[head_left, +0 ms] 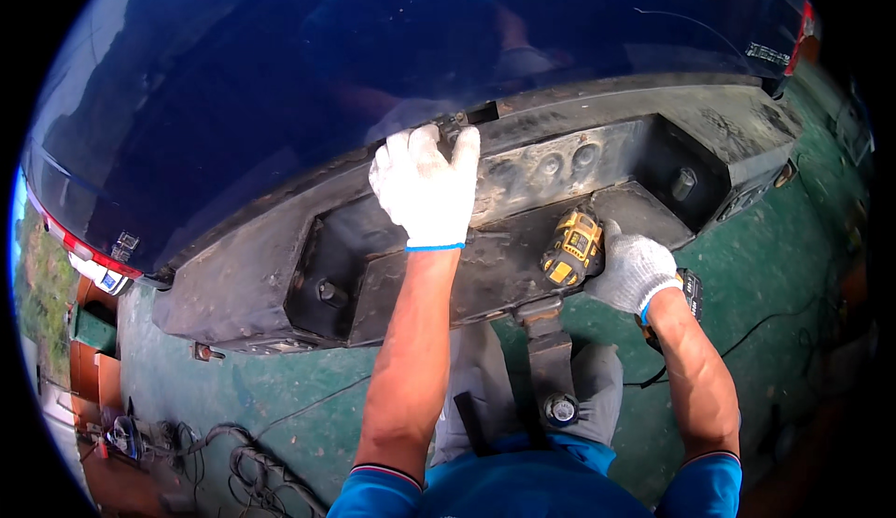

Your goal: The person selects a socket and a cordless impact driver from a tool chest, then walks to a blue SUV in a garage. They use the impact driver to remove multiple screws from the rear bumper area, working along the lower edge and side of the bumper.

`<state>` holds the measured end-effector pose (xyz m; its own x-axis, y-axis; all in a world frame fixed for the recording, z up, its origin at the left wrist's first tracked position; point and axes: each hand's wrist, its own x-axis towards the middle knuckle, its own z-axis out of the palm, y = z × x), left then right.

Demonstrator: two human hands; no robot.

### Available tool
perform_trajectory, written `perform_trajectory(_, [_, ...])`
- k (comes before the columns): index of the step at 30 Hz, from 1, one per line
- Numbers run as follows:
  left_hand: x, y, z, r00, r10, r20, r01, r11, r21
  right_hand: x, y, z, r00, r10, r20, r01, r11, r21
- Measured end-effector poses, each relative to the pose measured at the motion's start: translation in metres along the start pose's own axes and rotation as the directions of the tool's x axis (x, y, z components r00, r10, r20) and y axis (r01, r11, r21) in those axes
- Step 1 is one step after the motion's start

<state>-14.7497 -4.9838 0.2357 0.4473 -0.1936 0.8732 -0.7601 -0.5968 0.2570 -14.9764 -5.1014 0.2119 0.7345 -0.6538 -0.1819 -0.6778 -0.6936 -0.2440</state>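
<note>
My left hand (425, 187), in a white knit glove, reaches up to the top edge of a black metal bumper (224, 285). Its fingers are bent around a small dark part at the seam below a dark blue vehicle panel (280, 79); what they grip is mostly hidden. A dark slot (483, 113) lies just right of the thumb. My right hand (635, 271), gloved too, is wrapped around a yellow and black cordless power drill (576, 245). The drill's head points up and left over the bumper's recessed middle, and its battery (691, 292) shows below the hand.
A hitch bar (549, 355) juts from the bumper toward my legs. Cables and hoses (252, 467) lie coiled on the green floor (317, 397) at lower left. A thin black cable (747, 336) runs along the right. A green bin (93, 327) stands far left.
</note>
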Motion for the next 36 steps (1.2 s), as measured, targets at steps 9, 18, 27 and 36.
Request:
perform_trajectory(9, [-0.002,0.009,0.002,1.000,0.012,0.024,-0.011,1.000,-0.025,0.002,0.001,0.003,1.000,0.000,-0.001,0.000,1.000,-0.016])
perform_trajectory(18, [0.001,0.019,0.007,0.999,-0.026,0.024,0.026,1.000,0.003,0.003,0.005,0.005,1.000,-0.011,-0.010,0.011,1.000,0.003])
perform_trajectory(27, [0.000,0.008,0.008,0.998,0.063,0.008,-0.063,0.998,-0.018,0.003,0.005,0.007,1.000,-0.015,-0.025,0.015,1.000,-0.005])
perform_trajectory(36, [-0.026,-0.021,-0.018,0.981,0.144,-0.133,-0.163,0.976,-0.146,0.000,0.000,-0.002,1.000,-0.003,0.023,0.003,1.000,-0.014])
